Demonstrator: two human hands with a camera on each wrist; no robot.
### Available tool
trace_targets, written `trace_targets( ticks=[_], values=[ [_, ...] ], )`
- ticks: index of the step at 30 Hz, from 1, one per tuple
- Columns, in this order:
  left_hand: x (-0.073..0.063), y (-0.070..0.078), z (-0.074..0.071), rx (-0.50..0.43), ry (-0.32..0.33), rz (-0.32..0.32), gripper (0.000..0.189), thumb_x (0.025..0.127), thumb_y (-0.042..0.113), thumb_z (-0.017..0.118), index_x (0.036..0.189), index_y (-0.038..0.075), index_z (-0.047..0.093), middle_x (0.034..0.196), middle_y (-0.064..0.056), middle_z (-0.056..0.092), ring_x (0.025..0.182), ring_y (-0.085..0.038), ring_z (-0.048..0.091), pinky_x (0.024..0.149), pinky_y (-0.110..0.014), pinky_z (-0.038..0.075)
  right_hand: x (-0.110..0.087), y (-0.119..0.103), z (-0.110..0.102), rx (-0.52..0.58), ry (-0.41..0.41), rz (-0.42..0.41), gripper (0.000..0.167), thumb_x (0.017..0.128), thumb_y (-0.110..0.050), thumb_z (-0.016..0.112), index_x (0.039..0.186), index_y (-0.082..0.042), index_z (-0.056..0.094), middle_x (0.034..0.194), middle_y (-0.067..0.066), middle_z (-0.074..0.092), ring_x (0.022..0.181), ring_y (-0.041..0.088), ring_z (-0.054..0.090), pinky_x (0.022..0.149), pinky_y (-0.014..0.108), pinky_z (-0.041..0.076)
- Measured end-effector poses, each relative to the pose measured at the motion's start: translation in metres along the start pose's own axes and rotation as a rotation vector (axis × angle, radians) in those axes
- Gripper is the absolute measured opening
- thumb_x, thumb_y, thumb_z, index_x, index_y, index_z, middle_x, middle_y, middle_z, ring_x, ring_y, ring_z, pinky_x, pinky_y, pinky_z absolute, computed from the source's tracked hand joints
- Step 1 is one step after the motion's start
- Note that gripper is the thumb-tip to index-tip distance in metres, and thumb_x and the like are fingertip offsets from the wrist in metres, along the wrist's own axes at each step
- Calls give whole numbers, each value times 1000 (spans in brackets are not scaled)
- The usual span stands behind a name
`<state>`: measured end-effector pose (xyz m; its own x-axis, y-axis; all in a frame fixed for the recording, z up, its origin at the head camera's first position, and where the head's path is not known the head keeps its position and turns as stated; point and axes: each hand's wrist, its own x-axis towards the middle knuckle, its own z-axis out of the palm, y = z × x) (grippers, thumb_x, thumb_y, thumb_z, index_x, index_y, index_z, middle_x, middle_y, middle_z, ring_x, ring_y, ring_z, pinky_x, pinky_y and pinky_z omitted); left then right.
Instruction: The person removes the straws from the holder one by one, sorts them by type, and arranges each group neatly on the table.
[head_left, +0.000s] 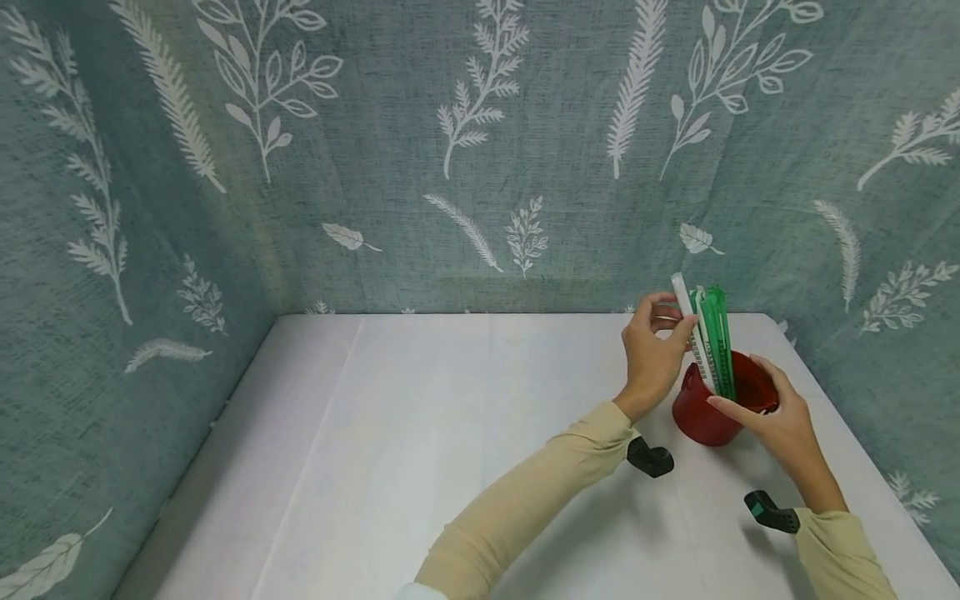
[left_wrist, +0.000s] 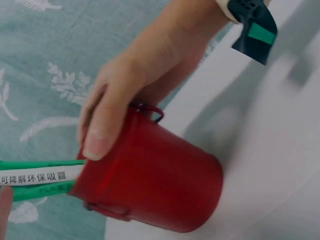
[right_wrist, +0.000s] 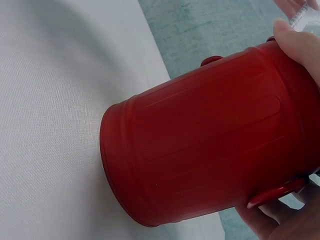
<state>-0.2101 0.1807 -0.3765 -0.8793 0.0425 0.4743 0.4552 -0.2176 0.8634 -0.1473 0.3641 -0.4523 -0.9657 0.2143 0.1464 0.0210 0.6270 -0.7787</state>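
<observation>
A small red metal bucket [head_left: 703,419] stands at the right side of the table, with several paper-wrapped straws sticking up from it. Some wrappers are green [head_left: 720,342]; others are white [head_left: 678,287] with printed characters. My left hand [head_left: 651,354] pinches a white-wrapped straw between thumb and fingers, its lower end inside the bucket. On the other side, my right hand [head_left: 791,425] grips the bucket's rim, thumb in front. The right wrist view shows its curled fingers [right_wrist: 280,215] beside a side handle [right_wrist: 277,192]. The straws' lower ends are hidden by the bucket wall.
A white cloth covers the table [head_left: 420,433]. Its right edge runs close beside the bucket. Green fabric [head_left: 390,167] with a white leaf print hangs behind the table and along both sides. Each wrist wears a small black camera mount [head_left: 649,457].
</observation>
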Motion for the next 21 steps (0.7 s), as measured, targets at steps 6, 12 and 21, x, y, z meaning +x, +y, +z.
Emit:
trace_targets(
  ticks=[6,12,21],
  values=[
    [9,18,-7,-13,38,68,28,89,-4,61,116,-4,52,95,-22,58,79,-24,63,57,-28,58,0,0,0,-1,7,-6,89,84,-37,71,152,-17,18,138,22,38,111,28,36,67,8,40],
    [18,28,-16,-51,63,107,33,91,-3,58,123,-3,48,99,-25,56,83,-35,62,59,-36,59,1,0,0,-1,7,-17,89,83,-36,72,152,-15,19,136,21,40,108,26,37,65,8,41],
    [26,42,-24,-24,78,149,34,93,-1,57,125,-1,47,100,-23,54,84,-28,60,58,-32,59,1,4,1,0,11,-6,90,83,-36,73,152,-15,18,137,23,38,110,33,35,62,8,42]
  ],
)
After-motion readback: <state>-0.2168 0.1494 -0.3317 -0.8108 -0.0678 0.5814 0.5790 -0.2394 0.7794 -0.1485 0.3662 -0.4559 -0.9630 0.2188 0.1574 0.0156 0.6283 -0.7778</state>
